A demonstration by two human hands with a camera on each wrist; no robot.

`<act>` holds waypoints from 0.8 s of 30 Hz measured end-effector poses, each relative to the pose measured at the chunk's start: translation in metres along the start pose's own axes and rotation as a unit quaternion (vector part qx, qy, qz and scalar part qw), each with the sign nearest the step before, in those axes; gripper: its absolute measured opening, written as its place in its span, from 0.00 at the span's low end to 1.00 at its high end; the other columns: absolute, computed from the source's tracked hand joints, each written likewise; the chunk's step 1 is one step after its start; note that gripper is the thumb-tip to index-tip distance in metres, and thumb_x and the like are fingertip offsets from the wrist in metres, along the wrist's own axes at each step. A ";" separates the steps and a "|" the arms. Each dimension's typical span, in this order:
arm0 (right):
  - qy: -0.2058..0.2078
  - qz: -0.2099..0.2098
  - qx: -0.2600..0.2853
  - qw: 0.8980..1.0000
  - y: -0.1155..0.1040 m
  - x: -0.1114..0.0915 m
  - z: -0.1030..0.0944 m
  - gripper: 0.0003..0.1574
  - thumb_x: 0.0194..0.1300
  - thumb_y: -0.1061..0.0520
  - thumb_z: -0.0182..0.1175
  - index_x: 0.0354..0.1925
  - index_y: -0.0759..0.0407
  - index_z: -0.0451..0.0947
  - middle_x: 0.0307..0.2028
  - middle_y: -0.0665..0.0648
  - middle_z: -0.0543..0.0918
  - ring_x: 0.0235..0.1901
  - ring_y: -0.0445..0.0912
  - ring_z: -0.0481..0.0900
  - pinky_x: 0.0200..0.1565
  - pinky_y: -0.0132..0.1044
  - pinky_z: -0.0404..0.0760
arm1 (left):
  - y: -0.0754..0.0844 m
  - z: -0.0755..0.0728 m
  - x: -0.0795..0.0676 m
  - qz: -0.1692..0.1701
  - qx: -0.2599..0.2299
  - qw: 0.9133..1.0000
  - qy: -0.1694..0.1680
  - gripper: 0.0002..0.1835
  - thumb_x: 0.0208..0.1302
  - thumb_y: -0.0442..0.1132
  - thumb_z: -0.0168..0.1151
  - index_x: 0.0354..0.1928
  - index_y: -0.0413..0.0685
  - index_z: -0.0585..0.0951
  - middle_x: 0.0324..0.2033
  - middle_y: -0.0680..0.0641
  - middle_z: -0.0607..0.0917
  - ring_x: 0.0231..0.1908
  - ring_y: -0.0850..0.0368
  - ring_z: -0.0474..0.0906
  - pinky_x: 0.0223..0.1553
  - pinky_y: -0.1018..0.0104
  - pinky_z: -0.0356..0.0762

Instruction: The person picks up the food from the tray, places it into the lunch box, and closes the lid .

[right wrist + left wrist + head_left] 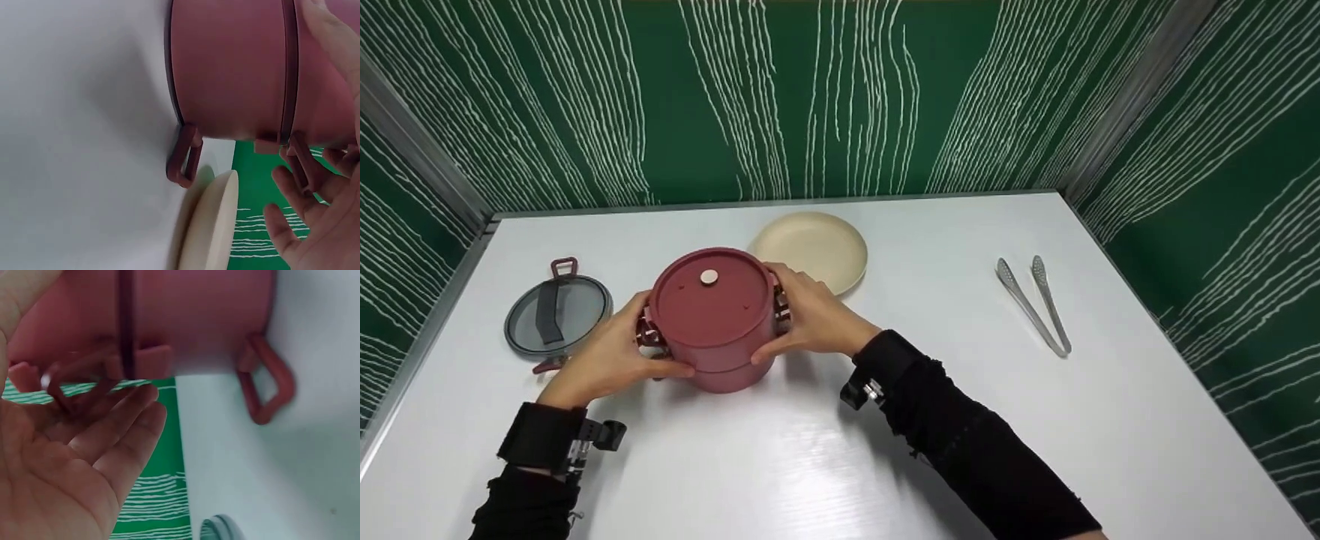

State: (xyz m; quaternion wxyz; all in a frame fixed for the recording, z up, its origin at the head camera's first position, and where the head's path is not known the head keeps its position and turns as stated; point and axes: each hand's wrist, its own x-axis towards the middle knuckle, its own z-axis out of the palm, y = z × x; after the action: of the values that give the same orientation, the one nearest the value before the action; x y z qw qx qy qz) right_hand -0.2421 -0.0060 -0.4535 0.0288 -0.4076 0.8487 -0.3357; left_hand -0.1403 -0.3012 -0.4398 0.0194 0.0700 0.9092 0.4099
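Observation:
A dark red two-tier pot (712,307) stands left of the table's middle, a pale round knob (709,277) on its flat top. My left hand (619,352) holds its left side, thumb across the front near the seam. On the opposite side, my right hand (814,315) holds it the same way, thumb on the front wall and fingers behind the handle. In the left wrist view, a lower loop handle (267,382) sticks out beyond the fingers. The right wrist view shows another lower handle (184,157) and an upper handle (304,163) by the fingers.
Behind the pot, partly covered by it and my right hand, is a cream plate (817,247). A round glass-topped piece of cookware (585,307) with red handles sits at the left. Metal tongs (1039,307) lie spread on the right. Green striped walls border the white table (945,247).

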 end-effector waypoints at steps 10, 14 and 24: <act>-0.005 -0.045 0.101 0.994 0.012 -0.006 0.004 0.69 0.38 0.45 0.87 0.74 0.49 0.61 0.63 0.45 0.76 0.61 0.39 0.75 0.67 0.37 0.70 | -0.006 0.009 0.001 -0.003 -0.008 1.000 0.006 0.52 0.34 0.57 0.89 0.65 0.53 0.76 0.60 0.47 0.82 0.66 0.44 0.73 0.67 0.39 0.65; 0.005 -0.048 0.098 0.994 0.015 -0.019 -0.001 0.67 0.40 0.43 0.87 0.73 0.49 0.62 0.62 0.45 0.77 0.59 0.39 0.77 0.65 0.37 0.73 | -0.004 0.016 0.003 0.011 -0.023 1.000 0.001 0.49 0.34 0.54 0.89 0.63 0.54 0.77 0.56 0.49 0.85 0.60 0.48 0.79 0.63 0.46 0.73; 0.034 -0.031 0.065 0.997 0.026 -0.061 -0.019 0.63 0.41 0.38 0.85 0.71 0.44 0.65 0.56 0.40 0.81 0.54 0.40 0.79 0.59 0.51 0.78 | 0.012 0.041 0.011 0.054 -0.070 0.996 -0.034 0.47 0.35 0.49 0.90 0.63 0.61 0.78 0.54 0.55 0.85 0.55 0.55 0.82 0.59 0.52 0.78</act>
State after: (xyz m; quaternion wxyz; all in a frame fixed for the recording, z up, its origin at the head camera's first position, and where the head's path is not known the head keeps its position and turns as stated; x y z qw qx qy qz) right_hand -0.2248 0.0598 -0.4677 0.0156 -0.4195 0.8124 -0.4048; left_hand -0.1458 -0.2611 -0.4574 0.0329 0.1308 0.8723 0.4700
